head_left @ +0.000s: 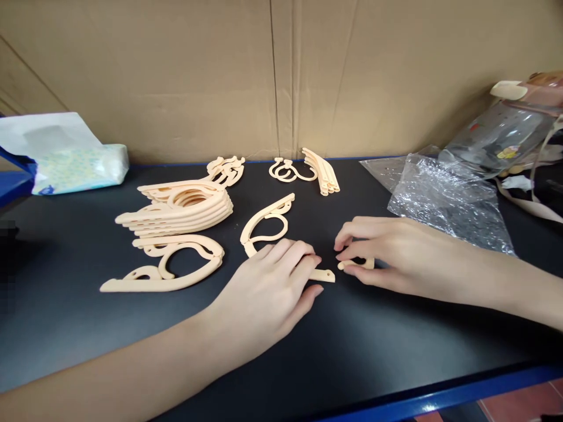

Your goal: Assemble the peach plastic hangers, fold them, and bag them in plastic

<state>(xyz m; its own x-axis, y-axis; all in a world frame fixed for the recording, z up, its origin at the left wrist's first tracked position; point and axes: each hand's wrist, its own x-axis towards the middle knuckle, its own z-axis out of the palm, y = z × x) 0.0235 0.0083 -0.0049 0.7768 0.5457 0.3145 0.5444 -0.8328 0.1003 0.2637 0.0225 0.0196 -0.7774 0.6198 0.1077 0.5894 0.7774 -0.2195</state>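
My left hand (268, 287) lies on a cream plastic hanger arm (266, 223) on the black table, fingers curled over its lower bar and pressing it down. My right hand (387, 255) pinches a small cream hook piece (357, 264) between thumb and fingers, its tip just right of the arm's free end (326, 275). Most of the hook piece is hidden under the fingers.
A stack of cream hanger arms (180, 211) and a loose one (169, 269) lie to the left. Hooks (288, 170) and more arms (323, 173) sit at the back. Crumpled clear bags (444, 199) lie right; a tissue pack (74, 167) far left. Cardboard wall (281, 76) behind.
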